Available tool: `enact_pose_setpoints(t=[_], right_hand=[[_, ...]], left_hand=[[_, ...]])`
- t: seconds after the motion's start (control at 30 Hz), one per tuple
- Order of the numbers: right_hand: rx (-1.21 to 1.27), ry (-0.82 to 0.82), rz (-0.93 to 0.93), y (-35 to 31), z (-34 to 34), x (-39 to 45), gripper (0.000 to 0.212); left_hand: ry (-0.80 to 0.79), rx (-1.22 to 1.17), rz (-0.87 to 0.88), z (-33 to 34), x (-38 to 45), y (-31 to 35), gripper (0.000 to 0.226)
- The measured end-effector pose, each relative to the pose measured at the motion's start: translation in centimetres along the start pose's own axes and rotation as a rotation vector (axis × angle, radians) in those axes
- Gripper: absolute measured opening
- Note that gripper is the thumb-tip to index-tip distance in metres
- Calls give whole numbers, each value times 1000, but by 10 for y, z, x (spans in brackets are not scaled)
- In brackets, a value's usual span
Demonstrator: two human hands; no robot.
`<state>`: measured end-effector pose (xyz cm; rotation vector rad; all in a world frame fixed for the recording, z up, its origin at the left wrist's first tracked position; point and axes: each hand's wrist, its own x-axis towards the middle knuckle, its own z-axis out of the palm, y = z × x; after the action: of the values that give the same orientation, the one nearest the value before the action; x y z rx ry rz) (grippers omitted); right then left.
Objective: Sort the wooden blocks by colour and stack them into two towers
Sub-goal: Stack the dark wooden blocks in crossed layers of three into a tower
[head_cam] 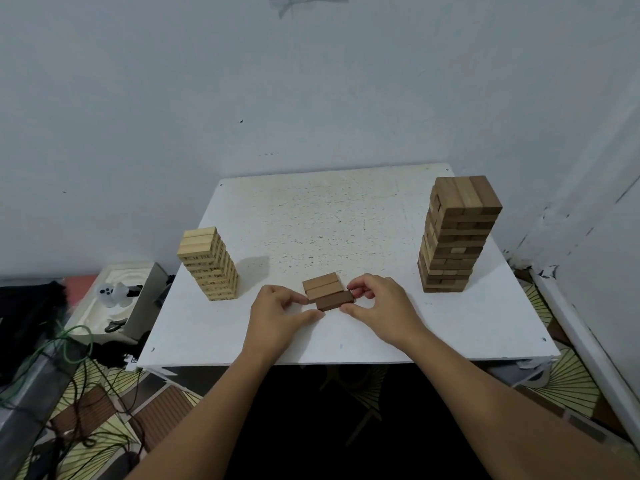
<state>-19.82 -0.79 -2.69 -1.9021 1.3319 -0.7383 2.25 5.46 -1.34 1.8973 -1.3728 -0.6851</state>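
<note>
Three brown blocks lie side by side on the white table (346, 220) near its front edge. The nearest one is a darker brown block (335, 300); two lighter brown blocks (322, 285) lie behind it. My left hand (277, 315) pinches the dark block's left end between thumb and forefinger. My right hand (379, 308) pinches its right end the same way. A tower of pale blocks (209, 263) stands at the table's left edge. A taller tower of brown blocks (455, 233) stands at the right, with a few paler blocks showing in its layers.
The table sits in a corner against white walls. A white moulded tray (114, 299) with small items lies on the floor to the left. Green and black cables (79, 344) trail over the patterned floor.
</note>
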Motion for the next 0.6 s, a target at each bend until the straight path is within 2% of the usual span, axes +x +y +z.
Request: enact_pose_setpoints(t=[0.27, 0.5, 0.6], right_hand=[[35, -3, 37, 2, 1, -1, 59], [26, 6, 28, 1, 3, 0, 71], [17, 14, 13, 2, 4, 1, 67]], left_hand=[[-39, -5, -16, -7, 3, 2, 29], [-68, 11, -6, -13, 5, 2, 33], [-64, 18, -9, -12, 5, 2, 33]])
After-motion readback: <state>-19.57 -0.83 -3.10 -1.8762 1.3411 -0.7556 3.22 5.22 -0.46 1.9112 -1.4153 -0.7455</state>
